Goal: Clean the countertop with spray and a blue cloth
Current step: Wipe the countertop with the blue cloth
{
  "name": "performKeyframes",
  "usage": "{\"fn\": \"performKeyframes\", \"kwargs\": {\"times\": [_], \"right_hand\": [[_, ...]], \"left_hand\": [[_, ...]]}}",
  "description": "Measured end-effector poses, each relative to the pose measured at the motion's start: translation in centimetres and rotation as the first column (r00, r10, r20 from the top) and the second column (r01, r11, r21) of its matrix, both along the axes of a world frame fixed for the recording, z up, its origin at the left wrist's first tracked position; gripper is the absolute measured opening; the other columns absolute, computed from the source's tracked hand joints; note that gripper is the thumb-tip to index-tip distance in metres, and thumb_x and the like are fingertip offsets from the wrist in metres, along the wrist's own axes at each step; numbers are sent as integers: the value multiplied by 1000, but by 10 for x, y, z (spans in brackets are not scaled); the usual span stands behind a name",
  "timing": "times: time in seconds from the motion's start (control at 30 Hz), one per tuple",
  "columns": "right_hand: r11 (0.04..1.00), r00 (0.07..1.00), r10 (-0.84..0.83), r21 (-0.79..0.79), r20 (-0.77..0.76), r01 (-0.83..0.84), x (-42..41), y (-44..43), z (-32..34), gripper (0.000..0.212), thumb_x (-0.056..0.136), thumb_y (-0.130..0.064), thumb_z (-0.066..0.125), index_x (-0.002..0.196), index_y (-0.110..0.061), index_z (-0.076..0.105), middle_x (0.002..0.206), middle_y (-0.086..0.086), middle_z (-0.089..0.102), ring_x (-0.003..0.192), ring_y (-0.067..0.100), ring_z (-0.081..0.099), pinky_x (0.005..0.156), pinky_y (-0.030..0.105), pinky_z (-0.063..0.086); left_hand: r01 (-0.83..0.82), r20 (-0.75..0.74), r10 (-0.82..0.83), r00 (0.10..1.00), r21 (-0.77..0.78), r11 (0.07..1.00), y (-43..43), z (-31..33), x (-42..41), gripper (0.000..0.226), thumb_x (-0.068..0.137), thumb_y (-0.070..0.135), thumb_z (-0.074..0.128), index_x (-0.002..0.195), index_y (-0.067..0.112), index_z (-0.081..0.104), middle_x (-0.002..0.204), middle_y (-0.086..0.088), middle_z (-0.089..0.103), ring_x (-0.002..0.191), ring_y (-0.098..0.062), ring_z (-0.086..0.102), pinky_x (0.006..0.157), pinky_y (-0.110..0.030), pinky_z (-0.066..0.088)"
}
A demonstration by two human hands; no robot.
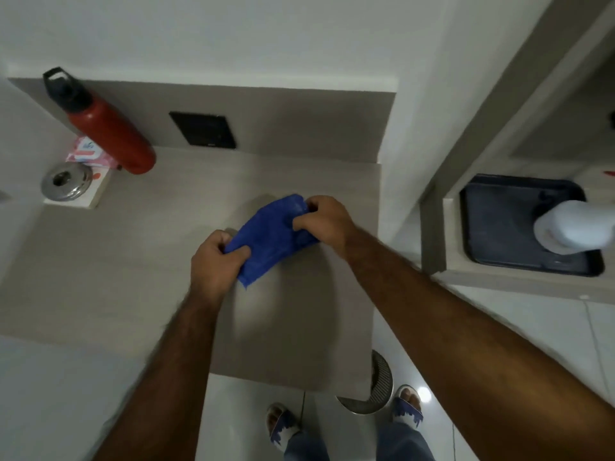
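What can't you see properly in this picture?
Head view:
- White plastic bottle on the dark tray: its top is cut off by the right edge.
- Pink printed packet: partly hidden behind the red metal bottle; print too blurred.
- Blue cloth: its ends are covered by the left hand and right hand.

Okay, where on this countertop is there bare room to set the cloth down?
Bare countertop left of the blue cloth, and the near stretch toward the edge. Crowded: far-left corner, with red bottle, pink packet and metal disc.
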State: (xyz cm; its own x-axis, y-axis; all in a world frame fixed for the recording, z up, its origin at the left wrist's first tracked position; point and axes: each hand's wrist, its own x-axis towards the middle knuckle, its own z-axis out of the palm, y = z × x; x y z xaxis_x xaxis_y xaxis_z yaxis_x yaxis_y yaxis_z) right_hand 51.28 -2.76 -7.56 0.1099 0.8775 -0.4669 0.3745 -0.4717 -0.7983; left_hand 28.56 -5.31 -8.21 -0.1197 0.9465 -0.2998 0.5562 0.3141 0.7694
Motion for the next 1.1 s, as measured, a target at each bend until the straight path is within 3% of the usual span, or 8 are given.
{"fn": "performKeyframes", "kwargs": {"times": [0.07, 0.2, 0.3, 0.4, 0.57, 0.67, 0.73, 1.1], "right_hand": [[988, 986, -151, 15, -65, 153, 31, -18, 9, 20, 77, -16, 77, 93, -9, 68, 89, 9, 72, 85, 26, 69, 73, 37, 59], [911, 889, -398, 19, -229, 412, 103, -67, 23, 14, 79, -24, 76, 84, -17, 65, 79, 0, 71, 74, 15, 68, 60, 23, 55], [802, 729, -563, -47, -390, 595, 155, -108, 22, 29, 85, -33, 76, 92, -6, 69, 91, 8, 79, 89, 25, 75, 82, 38, 59], [663, 548, -679, -87, -487, 744, 202, -143, 21, 22, 93, -31, 73, 91, -10, 73, 98, 9, 81, 98, 25, 77, 89, 42, 60], [551, 458, -750, -68, -477, 832, 250, -181, 12, 6, 93, -6, 72, 93, -4, 66, 107, 21, 75, 105, 37, 72, 94, 50, 60], [527, 379, -776, -187, -505, 829, 263, -198, 3, 36, 91, -1, 74, 122, 7, 59, 118, 24, 73, 108, 37, 73, 90, 48, 63], [519, 333, -794, -283, -508, 806, 270, -205, -1, 31, 90, -1, 74, 117, 7, 61, 116, 24, 74, 104, 35, 76, 81, 38, 66], [481, 211, -840, -504, -500, 718, 294, -179, -29, 23, 95, -16, 73, 107, 3, 67, 94, 21, 78, 85, 31, 78, 66, 33, 66]], "left_hand": [[38, 150, -38, 988, 2, 999, 4, 13, 30, 14, 78, 18, 70, 83, 14, 58, 71, 2, 62, 65, -17, 58, 57, -32, 50], [43, 447, -57, 892, 42, 998, 15, 37, 108, 32, 81, 4, 79, 102, 22, 63, 95, 3, 75, 83, -16, 73, 66, -30, 60], [132, 524, -148, 838, 68, 989, 19, 48, 169, 48, 78, 9, 85, 117, 23, 62, 117, -3, 73, 101, -19, 73, 80, -37, 62], [368, 341, -420, 841, 209, 906, 23, 53, 233, 50, 81, 14, 84, 124, 20, 60, 122, -2, 70, 110, -20, 69, 93, -37, 57], [689, -127, -719, 683, 438, 577, 23, 56, 337, 41, 90, 10, 70, 130, 17, 61, 117, 7, 68, 106, -1, 59, 96, -5, 38], [822, -338, -773, 538, 414, 391, 13, 48, 392, 43, 91, 1, 62, 133, 9, 62, 127, -10, 68, 116, -25, 62, 104, -23, 39], [880, -421, -786, 453, 352, 319, 10, 39, 425, 45, 91, 0, 59, 135, 9, 60, 130, -13, 66, 119, -33, 61, 105, -34, 41], [941, -504, -803, 320, 67, 333, 33, -24, 503, 46, 94, 2, 58, 139, 10, 53, 134, -17, 61, 118, -35, 59, 98, -39, 46]]}}
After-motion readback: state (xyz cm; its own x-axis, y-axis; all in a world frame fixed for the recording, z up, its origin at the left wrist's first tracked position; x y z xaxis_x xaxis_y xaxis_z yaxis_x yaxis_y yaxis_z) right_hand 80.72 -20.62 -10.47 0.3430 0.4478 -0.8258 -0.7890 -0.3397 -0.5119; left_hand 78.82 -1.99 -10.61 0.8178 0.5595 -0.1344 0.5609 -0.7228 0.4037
